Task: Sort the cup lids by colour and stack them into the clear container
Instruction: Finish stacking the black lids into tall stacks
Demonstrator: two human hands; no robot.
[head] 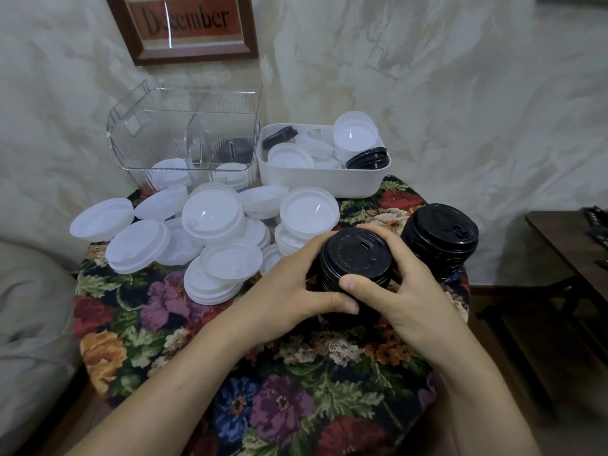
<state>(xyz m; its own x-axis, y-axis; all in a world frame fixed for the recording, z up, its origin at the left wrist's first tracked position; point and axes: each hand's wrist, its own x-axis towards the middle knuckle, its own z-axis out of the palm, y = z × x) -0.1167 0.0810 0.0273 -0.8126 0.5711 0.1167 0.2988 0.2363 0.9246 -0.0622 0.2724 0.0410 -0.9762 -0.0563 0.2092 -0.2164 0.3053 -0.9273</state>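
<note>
A stack of black lids (357, 261) stands on the floral table, and both hands grip it: my left hand (292, 291) curls round its left side, my right hand (406, 287) round its right. A second black stack (441, 240) stands just to the right, untouched. Several white lids (210, 222) lie in loose piles across the table's left and middle. The clear container (138, 126) sits at the back left with a divider, a few white lids (169, 171) and dark lids (235, 148) inside.
A white tub (316, 181) at the back right of the table holds more white lids and a few black ones (368, 158). The round table's floral cloth (296, 383) shows in front. A dark wooden side table (566, 238) stands at the right, a wall behind.
</note>
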